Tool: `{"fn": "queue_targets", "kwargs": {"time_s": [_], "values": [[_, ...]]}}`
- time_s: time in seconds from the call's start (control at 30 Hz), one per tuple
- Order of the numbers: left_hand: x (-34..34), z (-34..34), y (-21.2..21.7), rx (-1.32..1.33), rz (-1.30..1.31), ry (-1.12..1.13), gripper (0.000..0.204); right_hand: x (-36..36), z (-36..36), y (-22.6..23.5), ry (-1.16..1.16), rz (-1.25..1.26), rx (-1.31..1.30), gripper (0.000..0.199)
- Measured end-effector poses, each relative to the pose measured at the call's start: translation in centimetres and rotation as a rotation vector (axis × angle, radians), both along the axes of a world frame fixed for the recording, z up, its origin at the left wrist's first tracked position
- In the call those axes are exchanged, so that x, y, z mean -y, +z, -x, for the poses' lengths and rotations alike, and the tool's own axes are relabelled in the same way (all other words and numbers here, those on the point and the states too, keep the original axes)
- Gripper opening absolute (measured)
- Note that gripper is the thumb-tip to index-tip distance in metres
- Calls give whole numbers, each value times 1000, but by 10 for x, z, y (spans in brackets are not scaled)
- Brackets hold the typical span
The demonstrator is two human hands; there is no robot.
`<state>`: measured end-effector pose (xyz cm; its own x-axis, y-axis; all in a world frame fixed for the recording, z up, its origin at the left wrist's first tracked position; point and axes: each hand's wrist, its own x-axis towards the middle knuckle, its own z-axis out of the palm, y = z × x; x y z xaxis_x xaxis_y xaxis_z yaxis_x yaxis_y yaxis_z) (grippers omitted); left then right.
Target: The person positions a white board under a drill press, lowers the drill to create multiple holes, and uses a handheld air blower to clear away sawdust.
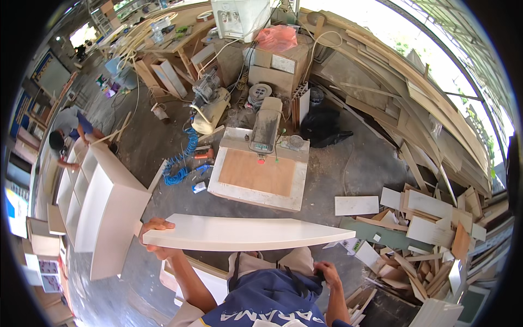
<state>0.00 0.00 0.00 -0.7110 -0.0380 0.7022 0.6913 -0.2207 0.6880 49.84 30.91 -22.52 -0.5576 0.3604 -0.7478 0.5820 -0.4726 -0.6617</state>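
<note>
1. Hanging beside the shorts (297, 258), the right hand (328, 272) is curling its fingers; how tightly, I cannot tell.
2. The left hand (156, 224) is pinching a white board (250, 231) by its left end, between fingers above and below.
3. Beyond, a blue coiled hose (174, 179) is lying on the floor (370, 163).
</note>
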Motion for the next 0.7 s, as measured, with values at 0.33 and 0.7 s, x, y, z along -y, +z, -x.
{"fn": "queue_targets", "kwargs": {"time_s": [0.33,0.7], "values": [[-11,136,30,-17,-230,-395,81,-32,194,87,-702,433,-486,91],[33,168,-63,286,-118,-786,67,6,212,36,-271,164,-196,63]]}}
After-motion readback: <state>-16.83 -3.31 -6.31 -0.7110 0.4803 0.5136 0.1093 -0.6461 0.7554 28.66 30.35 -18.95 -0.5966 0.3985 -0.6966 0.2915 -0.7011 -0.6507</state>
